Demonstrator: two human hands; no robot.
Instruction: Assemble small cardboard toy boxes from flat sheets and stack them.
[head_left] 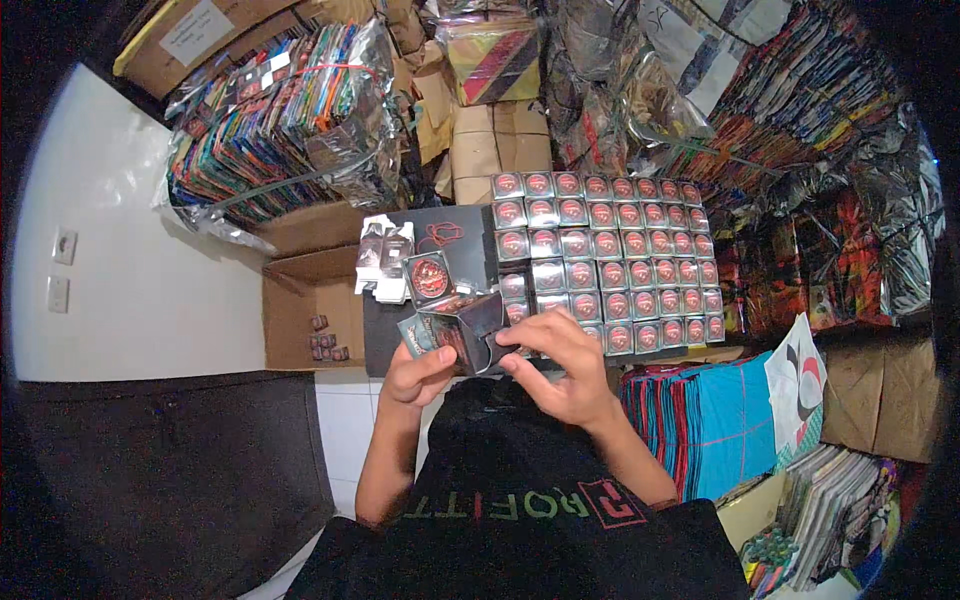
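Note:
My left hand (pixel 420 375) grips a small dark printed carton (pixel 462 335) from its near left side, thumb on the outside. The carton is tilted, and a flap stands out at its right end. At that flap the thumb and fingertips of my right hand (pixel 565 370) are pinched. Just behind the carton shows a square panel with a round red emblem (pixel 430 278); whether it belongs to the carton I cannot tell. Rows of small square boxes (pixel 622 245) with round red tops stand at the right of the dark work surface (pixel 385 335).
White and dark flat cartons (pixel 385 255) lie at the far left of the surface, beside a red string (pixel 442 234). A cardboard box (pixel 290 300) to the left holds several small boxes (pixel 325 345). Wrapped stacks of packets (pixel 285 140) and blue folded goods (pixel 725 415) crowd around.

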